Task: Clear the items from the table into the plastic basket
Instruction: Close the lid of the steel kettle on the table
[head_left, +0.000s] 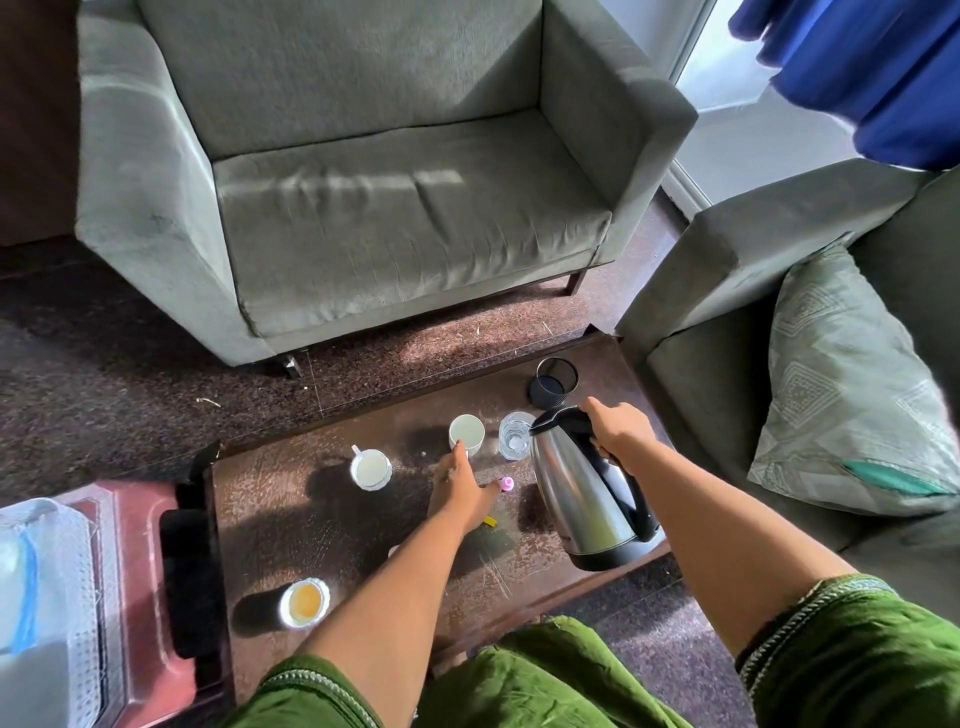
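Observation:
My right hand (621, 428) grips the black handle of a steel electric kettle (584, 493), held tilted just above the dark low table (291, 509). My left hand (460, 493) reaches across the table, fingertips touching the near rim of a white cup (466, 431); nothing is held in it. A white mug (370, 468) stands to the left, a clear glass (515, 435) to the right of the cup. A cup of brownish drink (304, 603) sits near the front edge. A small pink-capped item (506, 484) lies by my thumb. The clear plastic basket (47, 597) stands at far left.
A black mesh holder (555, 383) stands at the table's far right corner. A small yellow object (489, 521) lies under my left wrist. The basket rests on a maroon stool (140, 571). A grey armchair (363, 182) faces the table; a sofa with a cushion (852, 395) is at right.

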